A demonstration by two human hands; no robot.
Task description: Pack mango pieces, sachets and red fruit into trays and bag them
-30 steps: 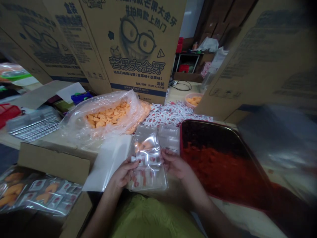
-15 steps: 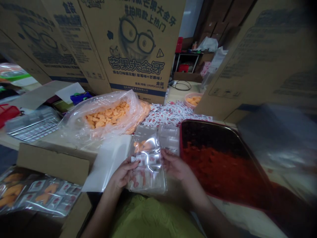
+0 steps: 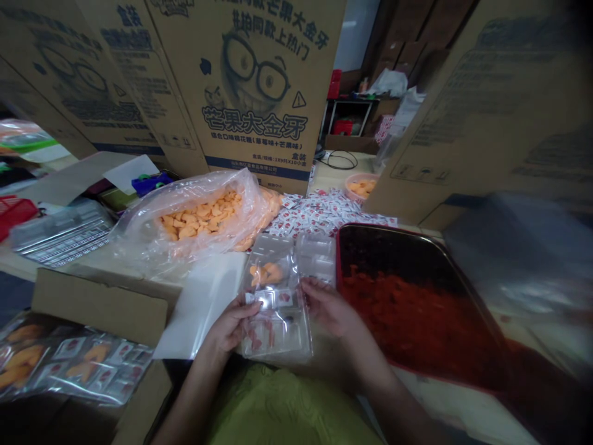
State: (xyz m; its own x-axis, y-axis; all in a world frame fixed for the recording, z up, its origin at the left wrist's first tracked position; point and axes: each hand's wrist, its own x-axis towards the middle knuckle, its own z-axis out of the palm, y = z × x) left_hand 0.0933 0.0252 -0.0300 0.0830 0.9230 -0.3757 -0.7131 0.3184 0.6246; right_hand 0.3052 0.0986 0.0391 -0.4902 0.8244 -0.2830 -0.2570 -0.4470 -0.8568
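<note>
Clear plastic tray at twelve o'clock, held by both sides, with left hand and right hand closed lightly on its edges and its cups open on top for orange pieces and small packets. Big see-through bag at eleven o'clock and loose white packets just past the tray, both close for easy reach. Red-rimmed pan of red powder right beside the right hand at two o'clock, and white sheet just beside the left edge, so not much room for moving sideways.
</note>
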